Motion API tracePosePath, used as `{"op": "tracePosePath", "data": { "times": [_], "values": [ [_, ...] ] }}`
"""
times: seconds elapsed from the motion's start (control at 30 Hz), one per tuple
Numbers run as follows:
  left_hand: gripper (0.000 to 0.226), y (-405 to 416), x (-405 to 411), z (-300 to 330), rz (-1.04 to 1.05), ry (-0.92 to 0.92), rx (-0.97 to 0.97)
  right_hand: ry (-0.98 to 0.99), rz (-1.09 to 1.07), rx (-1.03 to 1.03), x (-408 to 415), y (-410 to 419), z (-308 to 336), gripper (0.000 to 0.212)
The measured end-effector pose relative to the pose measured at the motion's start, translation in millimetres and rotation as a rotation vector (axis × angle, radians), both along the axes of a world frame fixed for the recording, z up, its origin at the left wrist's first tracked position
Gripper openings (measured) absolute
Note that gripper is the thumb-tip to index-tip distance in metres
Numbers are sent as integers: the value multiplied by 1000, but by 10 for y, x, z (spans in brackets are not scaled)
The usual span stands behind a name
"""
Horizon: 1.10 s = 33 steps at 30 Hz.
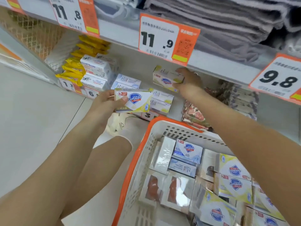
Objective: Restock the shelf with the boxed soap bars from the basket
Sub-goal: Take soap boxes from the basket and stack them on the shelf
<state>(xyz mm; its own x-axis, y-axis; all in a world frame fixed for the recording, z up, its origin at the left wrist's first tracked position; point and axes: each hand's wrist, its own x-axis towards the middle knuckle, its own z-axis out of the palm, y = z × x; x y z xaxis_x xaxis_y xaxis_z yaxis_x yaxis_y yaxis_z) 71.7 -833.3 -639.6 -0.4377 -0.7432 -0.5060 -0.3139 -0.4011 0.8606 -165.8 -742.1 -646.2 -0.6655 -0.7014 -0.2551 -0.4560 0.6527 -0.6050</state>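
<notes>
Soap boxes fill both my hands: right hand (187,80) grips a yellow Safeguard box (166,79) over the stack (160,100) (at 12 o'clock); left hand (105,101) pinches another Safeguard box (134,100). I should set it flat, label forward.

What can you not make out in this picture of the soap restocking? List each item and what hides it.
- Basket: right and near sides cut off by the frame edge; right arm hides some boxes.
- Price tag: small print blurred.
- Box in right hand: its right end hidden by fingers.
- Shelf back: shadowed under the upper shelf.
</notes>
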Motion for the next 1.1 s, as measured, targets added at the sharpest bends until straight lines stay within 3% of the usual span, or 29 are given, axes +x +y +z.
{"op": "tracePosePath", "data": {
  "times": [0.1, 0.3, 0.47, 0.63, 0.8, 0.9, 1.0, 1.1],
  "values": [
    [35, 18, 112, -112, 46, 17, 27, 104, 62, 155, -11, -146, -240, 50],
    [30, 40, 153, -223, 6, 31, 63, 93, 232, 369, -11, -184, -515, 49],
    [35, -7, 23, -334, -272, -79, -89, 55, 276, 413, -39, -149, -541, 49],
    [43, -9, -182, -565, -590, -161, -290, 26, 194, 288, 95, -60, -470, 51],
    [49, 61, -300, -828, -668, -244, -488, -166, 99, 112, 349, 307, -172, 39],
    [49, 57, -306, -901, -601, -240, -457, -336, 94, 228, 496, 449, -80, 21],
    [42, 32, -280, -897, -609, -179, -409, -393, 134, 432, 549, 429, -156, 23],
    [42, -13, -288, -854, -622, -142, -386, -443, 49, 439, 514, 367, -203, 24]
  ]
}}
